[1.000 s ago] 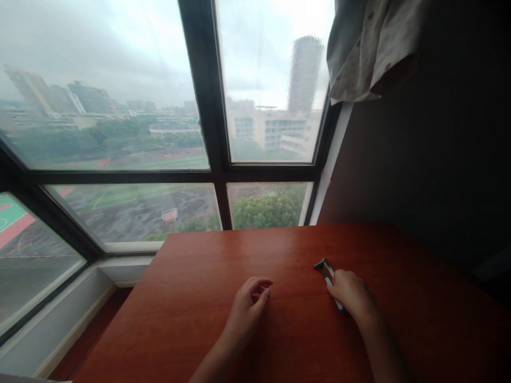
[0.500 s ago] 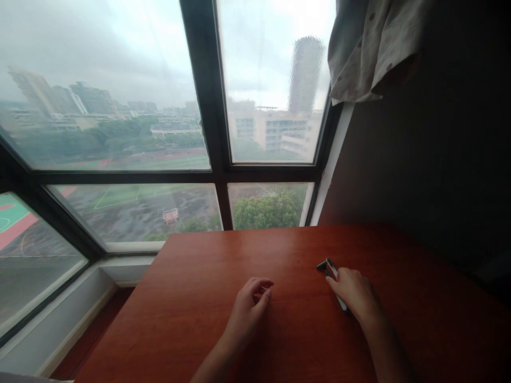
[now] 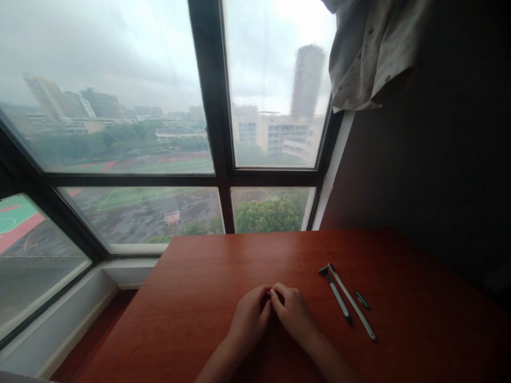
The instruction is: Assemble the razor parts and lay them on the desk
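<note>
My left hand (image 3: 250,313) and my right hand (image 3: 293,314) meet low over the middle of the red-brown table (image 3: 199,271). Fingers on both are curled, with the fingertips pressed together; anything pinched there is too small or hidden to make out. To the right of my right hand lies a razor-like tool (image 3: 339,299) with a grey handle and a dark crosswise head. Close beside it rests a long, slim pale stick (image 3: 355,306) with a hole at its near end. A short dark-green piece (image 3: 362,300) lies right of the stick.
Large windows with a dark frame (image 3: 225,175) stand behind the table's far edge. A pale curtain (image 3: 359,58) hangs at the upper right, beside a dark wall (image 3: 411,159). A low white ledge (image 3: 91,292) runs along the left.
My right hand has left the tools on the right and moved left to meet my left hand. The razor-like tool, pale stick and green piece now lie uncovered. The view has shifted slightly.
</note>
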`<state>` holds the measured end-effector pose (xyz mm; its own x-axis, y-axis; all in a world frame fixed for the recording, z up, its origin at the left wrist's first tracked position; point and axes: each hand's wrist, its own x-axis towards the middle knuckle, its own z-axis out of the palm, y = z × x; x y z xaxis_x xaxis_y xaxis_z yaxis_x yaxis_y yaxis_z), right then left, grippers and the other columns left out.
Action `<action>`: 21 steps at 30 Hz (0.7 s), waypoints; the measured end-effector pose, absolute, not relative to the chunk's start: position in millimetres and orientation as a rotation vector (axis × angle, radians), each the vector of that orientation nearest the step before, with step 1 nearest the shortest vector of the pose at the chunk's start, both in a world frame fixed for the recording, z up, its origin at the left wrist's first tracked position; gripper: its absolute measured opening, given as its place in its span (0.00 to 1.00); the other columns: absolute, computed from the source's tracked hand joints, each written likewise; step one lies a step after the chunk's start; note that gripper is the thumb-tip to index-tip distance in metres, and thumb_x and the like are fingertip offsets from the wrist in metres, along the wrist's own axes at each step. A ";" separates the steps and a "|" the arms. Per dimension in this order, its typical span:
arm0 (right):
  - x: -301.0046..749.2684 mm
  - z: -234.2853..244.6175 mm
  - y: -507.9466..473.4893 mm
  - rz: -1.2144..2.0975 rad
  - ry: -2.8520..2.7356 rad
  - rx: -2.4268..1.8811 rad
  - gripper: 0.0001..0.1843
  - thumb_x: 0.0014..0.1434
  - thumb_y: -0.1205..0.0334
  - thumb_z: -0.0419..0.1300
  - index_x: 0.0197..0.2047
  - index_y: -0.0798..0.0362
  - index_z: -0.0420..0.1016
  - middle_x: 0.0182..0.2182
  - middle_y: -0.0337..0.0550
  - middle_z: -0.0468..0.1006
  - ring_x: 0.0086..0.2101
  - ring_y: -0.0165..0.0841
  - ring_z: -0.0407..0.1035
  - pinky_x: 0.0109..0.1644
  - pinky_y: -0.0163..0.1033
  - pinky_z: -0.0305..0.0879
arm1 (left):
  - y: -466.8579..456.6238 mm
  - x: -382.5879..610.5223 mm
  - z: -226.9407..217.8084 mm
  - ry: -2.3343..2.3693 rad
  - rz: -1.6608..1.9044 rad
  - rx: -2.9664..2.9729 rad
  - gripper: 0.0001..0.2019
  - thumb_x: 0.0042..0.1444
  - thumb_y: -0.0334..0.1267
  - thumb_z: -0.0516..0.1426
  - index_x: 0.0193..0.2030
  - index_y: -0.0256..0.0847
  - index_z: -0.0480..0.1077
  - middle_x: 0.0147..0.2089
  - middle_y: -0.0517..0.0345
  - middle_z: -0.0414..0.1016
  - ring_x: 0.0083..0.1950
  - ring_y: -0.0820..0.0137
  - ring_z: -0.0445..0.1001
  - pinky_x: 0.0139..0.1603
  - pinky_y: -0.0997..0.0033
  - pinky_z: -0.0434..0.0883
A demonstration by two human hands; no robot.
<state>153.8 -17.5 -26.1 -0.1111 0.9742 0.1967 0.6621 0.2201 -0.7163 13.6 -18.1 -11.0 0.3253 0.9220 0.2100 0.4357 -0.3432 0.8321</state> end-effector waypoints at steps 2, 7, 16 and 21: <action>153.1 -31.3 -17.5 0.573 -1.858 -1.506 0.14 0.63 0.64 0.49 0.29 0.52 0.73 0.26 0.41 0.78 0.28 0.31 0.71 0.32 0.31 0.56 | -17.8 13.6 -13.3 1.214 0.927 1.955 0.12 0.55 0.30 0.51 0.41 0.42 0.73 0.40 0.51 0.78 0.41 0.61 0.75 0.42 0.68 0.68; 155.0 -33.9 -17.0 0.523 -1.895 -1.470 0.14 0.63 0.65 0.49 0.29 0.53 0.72 0.27 0.41 0.78 0.29 0.32 0.71 0.33 0.32 0.56 | -15.9 12.8 -17.1 1.221 0.902 1.987 0.14 0.55 0.29 0.50 0.43 0.42 0.73 0.42 0.50 0.78 0.43 0.60 0.75 0.44 0.67 0.67; 157.4 -32.8 -15.9 0.480 -1.964 -1.413 0.13 0.62 0.67 0.49 0.29 0.53 0.72 0.27 0.42 0.77 0.30 0.32 0.70 0.34 0.33 0.57 | -14.0 12.0 -16.9 1.199 0.903 2.001 0.15 0.54 0.29 0.50 0.44 0.43 0.74 0.43 0.50 0.78 0.44 0.59 0.75 0.45 0.65 0.68; 158.0 -31.5 -16.7 0.468 -1.987 -1.412 0.14 0.63 0.66 0.49 0.29 0.53 0.71 0.27 0.42 0.77 0.29 0.32 0.71 0.34 0.33 0.57 | -14.6 12.2 -16.9 1.204 0.915 2.030 0.15 0.54 0.28 0.50 0.44 0.42 0.74 0.42 0.49 0.78 0.43 0.60 0.75 0.45 0.65 0.68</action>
